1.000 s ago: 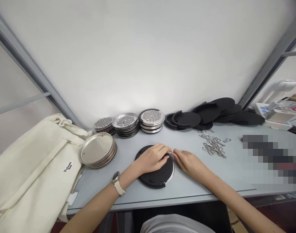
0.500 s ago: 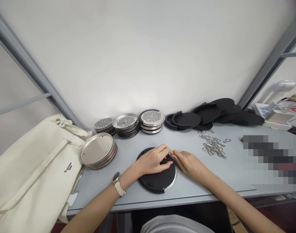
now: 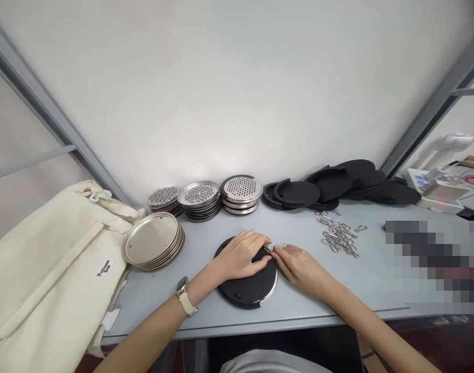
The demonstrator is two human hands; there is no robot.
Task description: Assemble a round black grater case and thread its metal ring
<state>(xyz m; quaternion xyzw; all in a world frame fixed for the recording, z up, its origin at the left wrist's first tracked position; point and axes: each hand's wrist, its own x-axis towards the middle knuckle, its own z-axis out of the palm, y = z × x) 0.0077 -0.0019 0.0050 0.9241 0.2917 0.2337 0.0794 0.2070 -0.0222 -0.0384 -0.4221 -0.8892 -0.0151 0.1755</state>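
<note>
A black round cover [image 3: 244, 287] with a metal disc set inside it lies flat near the table's front edge; the disc's silver rim shows on the right. My left hand [image 3: 242, 256] rests across the cover and grips it, thumb and forefinger curled round its right side. Between the fingertips of both hands sits a small metal snap clip [image 3: 268, 249], at the cover's upper right edge. My right hand [image 3: 299, 267] pinches the clip's outer end, its other fingers curled in against the table. Part of the clip is hidden by fingers.
Stacks of grater discs [image 3: 201, 194], perforated discs [image 3: 242, 189] and plain metal discs [image 3: 151, 241] stand behind and left. More black covers [image 3: 299, 191] overlap at the back right, near loose snap clips [image 3: 340, 238]. A cream bag [image 3: 58, 269] leans at left.
My left fingers have shifted slightly, and the metal clip between both hands now shows more. Both hands remain at the cover's upper right edge. The view has moved a little.
</note>
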